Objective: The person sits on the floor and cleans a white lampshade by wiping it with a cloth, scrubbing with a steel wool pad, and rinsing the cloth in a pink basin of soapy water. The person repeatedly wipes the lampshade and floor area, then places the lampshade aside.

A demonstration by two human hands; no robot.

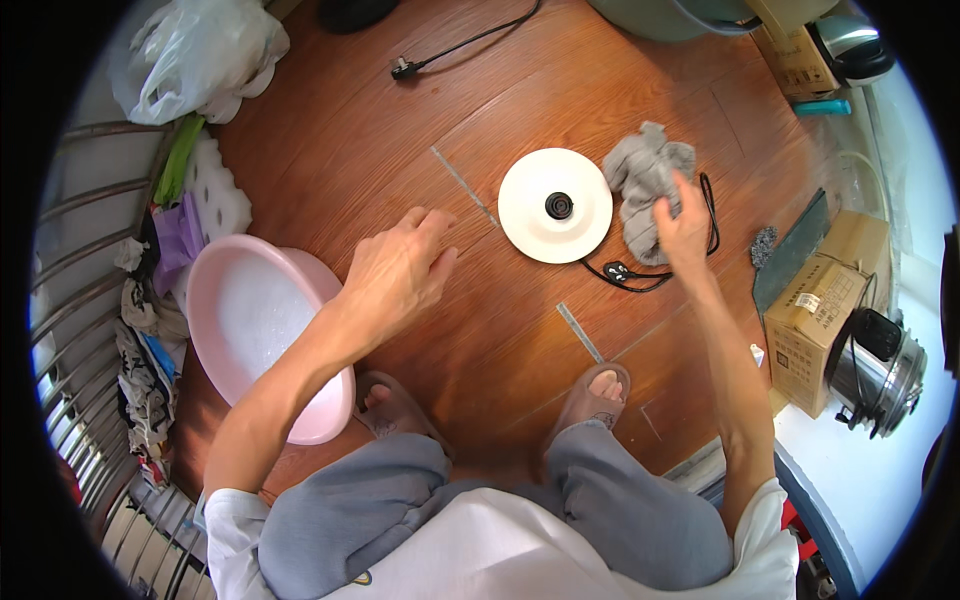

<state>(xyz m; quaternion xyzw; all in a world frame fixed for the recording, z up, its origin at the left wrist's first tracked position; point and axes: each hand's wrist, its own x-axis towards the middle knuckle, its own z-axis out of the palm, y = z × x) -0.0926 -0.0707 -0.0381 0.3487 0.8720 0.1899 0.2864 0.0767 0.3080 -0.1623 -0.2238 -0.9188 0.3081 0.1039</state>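
Note:
My left hand (405, 262) hangs over the wooden floor, fingers loosely bent and thumb apart, with nothing visible in it. Left of it stands a pink plastic basin (334, 281) holding whitish, sudsy water (262, 311). My right hand (684, 225) is at the right side of a crumpled grey cloth (649, 176). Its index finger and thumb are spread over the cloth; whether it grips a fold I cannot tell. Close to the cloth's left lies a round white electric kettle base (529, 225) with a black central connector (559, 205). Its black cord and plug (616, 271) lie beside it.
Another black plug (405, 69) lies farther off on the floor. Metal rails (90, 202), a white plastic bag (202, 60) and shoes (146, 390) line the left. On the right are a cardboard box (814, 315) and a steel kettle (874, 371). A grey-green tub (667, 16) stands at the top.

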